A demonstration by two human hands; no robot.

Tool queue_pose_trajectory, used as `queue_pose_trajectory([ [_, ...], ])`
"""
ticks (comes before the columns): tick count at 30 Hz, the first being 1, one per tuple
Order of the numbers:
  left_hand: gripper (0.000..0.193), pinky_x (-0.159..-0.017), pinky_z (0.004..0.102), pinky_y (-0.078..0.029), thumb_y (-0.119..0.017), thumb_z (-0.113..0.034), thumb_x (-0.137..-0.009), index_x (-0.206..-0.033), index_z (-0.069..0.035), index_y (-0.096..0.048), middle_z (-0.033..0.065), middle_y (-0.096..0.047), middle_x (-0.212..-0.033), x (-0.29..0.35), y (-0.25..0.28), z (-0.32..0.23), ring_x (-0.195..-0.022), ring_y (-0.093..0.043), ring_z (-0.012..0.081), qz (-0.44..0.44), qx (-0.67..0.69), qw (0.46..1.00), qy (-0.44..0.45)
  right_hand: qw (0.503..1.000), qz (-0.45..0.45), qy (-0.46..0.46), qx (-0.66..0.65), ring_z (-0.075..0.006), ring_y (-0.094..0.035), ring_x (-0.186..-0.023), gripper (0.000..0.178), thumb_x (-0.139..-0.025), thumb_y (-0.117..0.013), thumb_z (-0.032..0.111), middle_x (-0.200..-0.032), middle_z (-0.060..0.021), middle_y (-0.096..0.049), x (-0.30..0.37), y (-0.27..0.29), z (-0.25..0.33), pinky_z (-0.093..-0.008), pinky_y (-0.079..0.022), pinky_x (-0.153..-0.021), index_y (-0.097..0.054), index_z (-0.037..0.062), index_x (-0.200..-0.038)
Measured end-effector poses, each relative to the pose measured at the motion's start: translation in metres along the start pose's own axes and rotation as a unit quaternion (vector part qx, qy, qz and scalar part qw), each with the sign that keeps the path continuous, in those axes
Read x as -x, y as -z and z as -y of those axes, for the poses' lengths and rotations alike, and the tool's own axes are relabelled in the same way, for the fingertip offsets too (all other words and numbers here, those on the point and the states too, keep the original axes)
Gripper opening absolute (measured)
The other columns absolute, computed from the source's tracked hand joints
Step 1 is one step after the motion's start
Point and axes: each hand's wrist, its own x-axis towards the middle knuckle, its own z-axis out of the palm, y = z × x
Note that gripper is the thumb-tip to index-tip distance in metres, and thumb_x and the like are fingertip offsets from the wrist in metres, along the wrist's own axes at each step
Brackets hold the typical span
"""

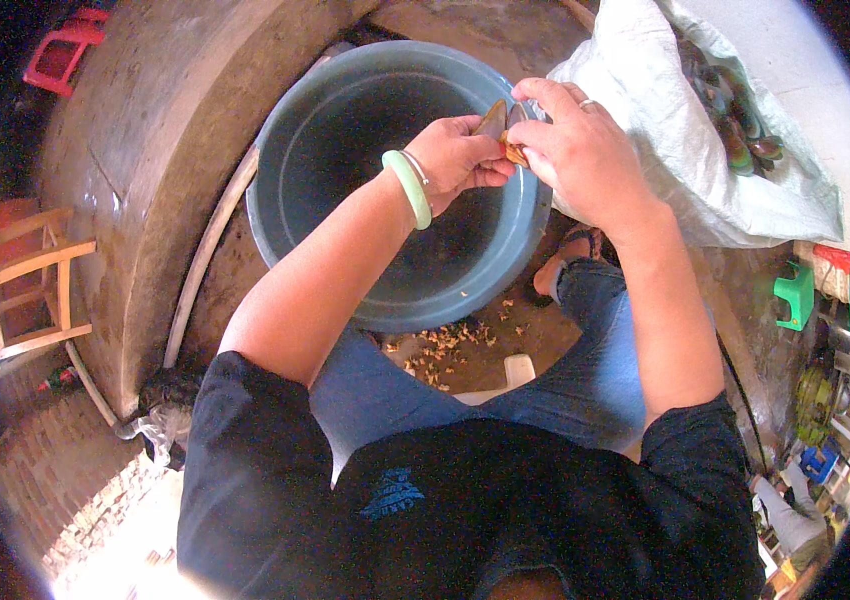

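Mussel (492, 121): shell spread open, orange flesh exposed; position, over right rim of blue tub (263, 215). Left hand (457, 156): fingers gripping mussel. Right hand (581, 150): fingers narrow, holding same mussel from opposite side. White sack (645, 68): right of tub, dark-green shells (735, 140) at mouth. Pale scraps (440, 350): scattered on floor (475, 377) beside tub.

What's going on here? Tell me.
A seated person is holding an opened, greyish-brown mussel shell with orange matter showing, using the left hand and the right hand. Both hands are above the far right side of a large, round, blue-grey tub. Dark, green-edged mussels lie at a white woven sack to the right; small pale scraps litter the floor below the tub in view.
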Motion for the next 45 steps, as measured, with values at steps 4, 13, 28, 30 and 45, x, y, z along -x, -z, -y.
queue_pose_trajectory([
  [4, 0.02, -0.074, 0.0277, -0.052, -0.059, -0.014, -0.088, -0.103, -0.002, -0.058, 0.0065, -0.064, -0.093, 0.002, 0.002, 0.001, -0.08, -0.062, 0.0145, 0.01, -0.004, 1.0, 0.004, 1.0, 0.014, 0.011, 0.007, -0.0239, -0.057, -0.098, 0.007, -0.07, -0.067, 0.014, -0.106, -0.0041, -0.055, 0.001, 0.002, -0.002, -0.0382, -0.051, -0.077, -0.064, 0.011, -0.076],
  [13, 0.027, -0.084, 0.0373, -0.051, -0.051, -0.026, -0.092, -0.111, -0.007, -0.056, 0.0065, -0.064, -0.102, 0.012, -0.01, -0.01, -0.092, -0.062, 0.0187, 0.074, 0.185, 0.98, 0.029, 0.998, -0.039, -0.02, -0.051, -0.0278, -0.057, -0.091, 0.012, -0.066, -0.066, 0.009, -0.099, -0.0071, -0.055, 0.002, -0.013, -0.004, -0.0391, -0.05, -0.075, -0.06, 0.005, -0.076],
  [28, 0.046, -0.07, 0.0227, -0.051, -0.048, -0.019, -0.096, -0.139, -0.011, -0.035, -0.0007, -0.059, -0.106, 0.013, -0.009, -0.012, -0.087, -0.059, 0.0099, 0.137, 0.105, 0.984, -0.043, 0.962, -0.154, -0.127, -0.186, -0.0322, -0.052, -0.099, 0.012, -0.067, -0.065, 0.006, -0.101, -0.0125, -0.053, 0.003, -0.021, 0.003, -0.0411, -0.042, -0.087, -0.057, 0.0048, -0.075],
  [30, 0.046, -0.066, 0.0202, -0.048, -0.048, -0.018, -0.096, -0.139, -0.011, -0.036, -0.001, -0.057, -0.102, 0.013, -0.01, -0.013, -0.081, -0.056, 0.0088, 0.147, 0.12, 0.98, -0.053, 0.958, -0.145, -0.13, -0.209, -0.0323, -0.052, -0.1, 0.011, -0.068, -0.064, 0.006, -0.103, -0.0129, -0.053, 0.005, -0.022, 0.001, -0.0406, -0.042, -0.089, -0.057, 0.0048, -0.076],
  [45, 0.036, -0.059, 0.018, -0.043, -0.048, -0.02, -0.096, -0.13, -0.009, -0.044, -0.0004, -0.055, -0.097, 0.005, 0.005, -0.008, -0.07, -0.049, 0.0066, 0.199, 0.14, 0.97, -0.015, 0.927, -0.075, -0.15, -0.335, -0.0209, -0.053, -0.1, 0.003, -0.079, -0.057, 0.006, -0.115, -0.0126, -0.051, 0.016, -0.017, -0.005, -0.0293, -0.048, -0.076, -0.056, 0.0028, -0.081],
])
